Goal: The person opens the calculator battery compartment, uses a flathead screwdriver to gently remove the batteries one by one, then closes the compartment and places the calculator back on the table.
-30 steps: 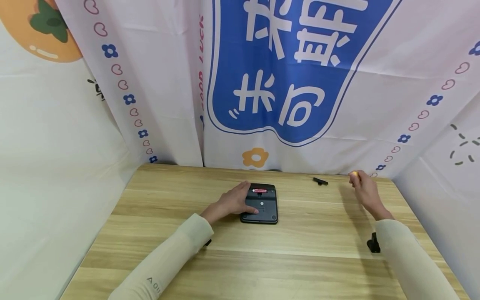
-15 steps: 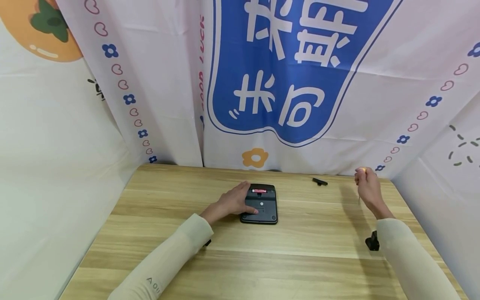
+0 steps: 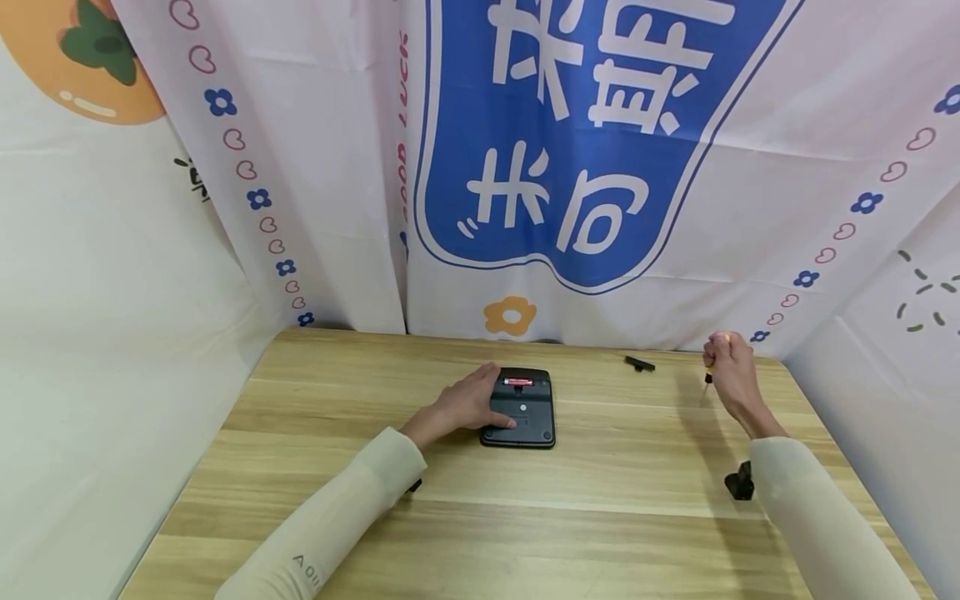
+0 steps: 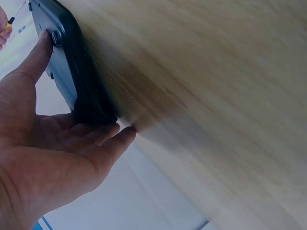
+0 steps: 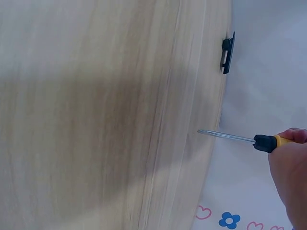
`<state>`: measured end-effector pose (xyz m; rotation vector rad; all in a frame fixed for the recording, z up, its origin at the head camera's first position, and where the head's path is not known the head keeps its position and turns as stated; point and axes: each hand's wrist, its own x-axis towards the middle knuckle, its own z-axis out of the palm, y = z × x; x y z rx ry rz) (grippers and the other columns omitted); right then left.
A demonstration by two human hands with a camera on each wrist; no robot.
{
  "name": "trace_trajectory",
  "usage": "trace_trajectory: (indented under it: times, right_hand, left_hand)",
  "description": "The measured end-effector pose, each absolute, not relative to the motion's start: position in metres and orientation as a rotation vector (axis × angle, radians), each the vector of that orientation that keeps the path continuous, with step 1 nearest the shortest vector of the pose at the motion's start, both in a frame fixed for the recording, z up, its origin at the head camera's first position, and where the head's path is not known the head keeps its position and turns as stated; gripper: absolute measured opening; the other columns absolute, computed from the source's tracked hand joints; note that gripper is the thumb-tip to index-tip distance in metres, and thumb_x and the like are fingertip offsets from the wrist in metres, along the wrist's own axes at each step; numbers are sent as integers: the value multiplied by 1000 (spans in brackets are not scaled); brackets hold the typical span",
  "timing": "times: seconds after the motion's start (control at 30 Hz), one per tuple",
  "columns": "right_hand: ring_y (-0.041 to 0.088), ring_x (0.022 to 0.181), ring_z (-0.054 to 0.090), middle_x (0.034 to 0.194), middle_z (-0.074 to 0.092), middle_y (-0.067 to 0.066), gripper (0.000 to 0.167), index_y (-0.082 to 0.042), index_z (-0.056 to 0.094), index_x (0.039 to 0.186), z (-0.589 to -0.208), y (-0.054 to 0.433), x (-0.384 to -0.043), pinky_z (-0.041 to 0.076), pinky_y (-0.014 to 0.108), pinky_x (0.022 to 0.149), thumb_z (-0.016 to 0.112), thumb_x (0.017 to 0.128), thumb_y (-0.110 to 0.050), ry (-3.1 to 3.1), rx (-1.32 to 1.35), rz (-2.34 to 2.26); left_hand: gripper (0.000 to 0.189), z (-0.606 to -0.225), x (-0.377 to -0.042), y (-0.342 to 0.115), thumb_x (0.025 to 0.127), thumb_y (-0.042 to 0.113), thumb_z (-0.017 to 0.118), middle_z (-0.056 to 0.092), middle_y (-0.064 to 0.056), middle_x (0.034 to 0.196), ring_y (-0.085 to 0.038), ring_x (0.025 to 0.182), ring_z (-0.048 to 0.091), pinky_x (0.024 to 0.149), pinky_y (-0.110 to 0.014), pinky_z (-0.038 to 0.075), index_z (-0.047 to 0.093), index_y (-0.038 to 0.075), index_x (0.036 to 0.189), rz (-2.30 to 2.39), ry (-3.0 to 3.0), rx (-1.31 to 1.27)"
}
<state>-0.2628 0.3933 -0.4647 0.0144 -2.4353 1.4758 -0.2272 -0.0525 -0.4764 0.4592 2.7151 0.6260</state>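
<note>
Near the back of the table, a black calculator (image 3: 529, 425) lies face down, its battery compartment uncovered with a red battery (image 3: 518, 382) inside. My left hand (image 3: 468, 400) grips its left side, the thumb on the back and the fingers along the edge, as the left wrist view also shows for the hand (image 4: 62, 148). Over to the right, my right hand (image 3: 733, 377) holds a screwdriver (image 5: 232, 137) by its yellow and black handle. Its metal shaft points down above the table, apart from the calculator. The palm hides most of the handle.
A small black battery cover (image 3: 640, 363) lies near the table's back edge, between the calculator and my right hand. The wooden table (image 3: 600, 533) ends against a printed cloth (image 3: 360, 275), with white cloth on both sides.
My right hand has shifted slightly right and turned the screwdriver, so its shaft now shows pointing down. My left hand and the calculator have stayed in place.
</note>
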Motion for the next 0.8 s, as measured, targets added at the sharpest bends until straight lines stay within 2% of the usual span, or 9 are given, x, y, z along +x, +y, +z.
trace_trajectory:
  times: [0.3, 0.63, 0.8]
  right_hand:
    - [13, 80, 46, 88, 45, 3, 37, 2, 43, 97, -459, 382, -257, 46, 19, 69, 34, 117, -28, -2268, 34, 1798]
    - [14, 83, 45, 91, 47, 2, 25, -2, 46, 103, -450, 360, -255, 47, 20, 73, 40, 116, -22, -1909, 129, 2220]
    - [14, 82, 43, 90, 47, 1, 24, -4, 48, 100, -446, 346, -252, 44, 21, 72, 42, 115, -21, -1781, 148, 2364]
  left_hand:
    - [108, -476, -228, -53, 88, 53, 85, 26, -13, 175, -33, 157, 34, 117, -67, 39, 28, 5, 167, 617, 2721, 460]
    - [108, -476, -228, -52, 88, 53, 85, 26, -13, 174, -34, 156, 35, 116, -67, 39, 29, 6, 167, 612, 2728, 457]
    - [107, -476, -227, -52, 88, 52, 85, 26, -13, 174, -34, 157, 35, 116, -68, 39, 29, 5, 166, 622, 2720, 453]
